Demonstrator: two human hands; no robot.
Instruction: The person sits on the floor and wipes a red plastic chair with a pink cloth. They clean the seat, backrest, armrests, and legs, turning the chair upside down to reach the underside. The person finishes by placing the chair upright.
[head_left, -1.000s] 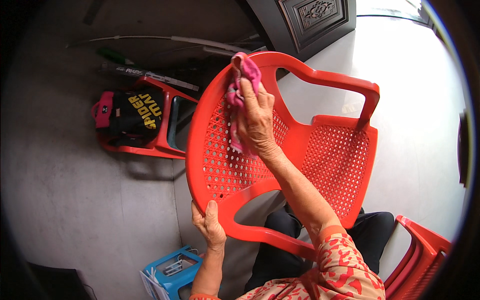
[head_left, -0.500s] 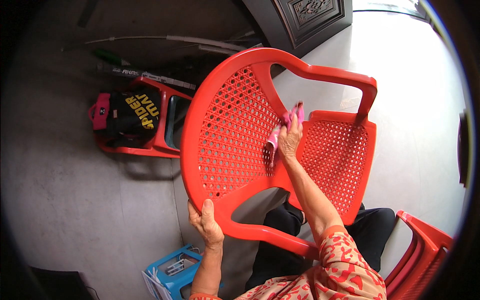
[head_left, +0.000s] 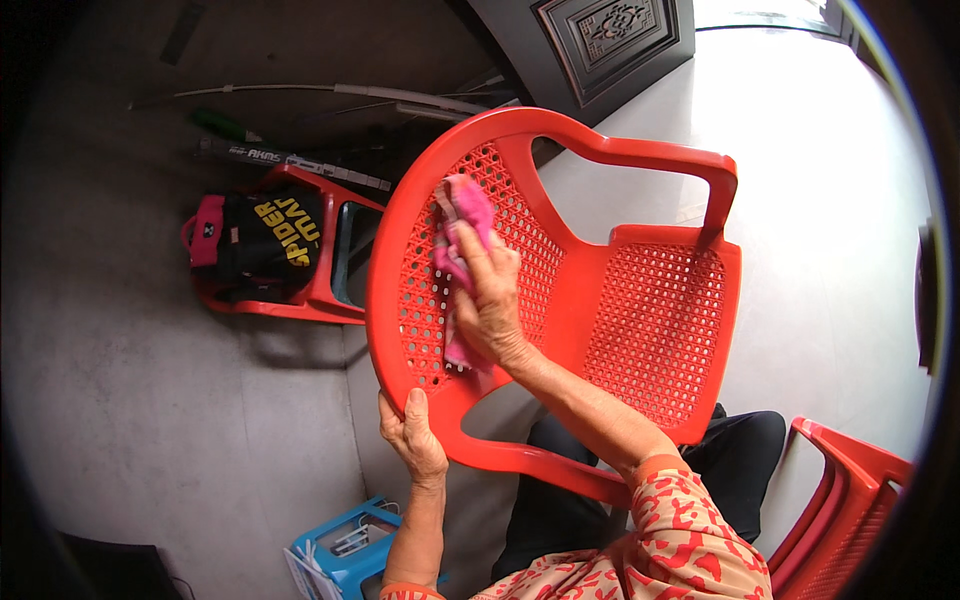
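A red plastic armchair with a lattice back and seat stands in front of me, its back toward the left. My left hand grips the rim of the backrest at its lower left, thumb on top and fingers hidden beneath. On the lattice of the backrest, my right hand presses a pink cloth flat against the plastic. Parts of the cloth show above and below my fingers.
At the left, a black and pink bag lies on another red chair. A blue plastic stool stands low at the left. Stacked red chairs are at lower right. A dark carved door and long rods are at the back.
My right hand has moved left with the cloth, from the backrest's inner edge near the seat to the middle of its lattice. My left hand keeps its hold on the rim.
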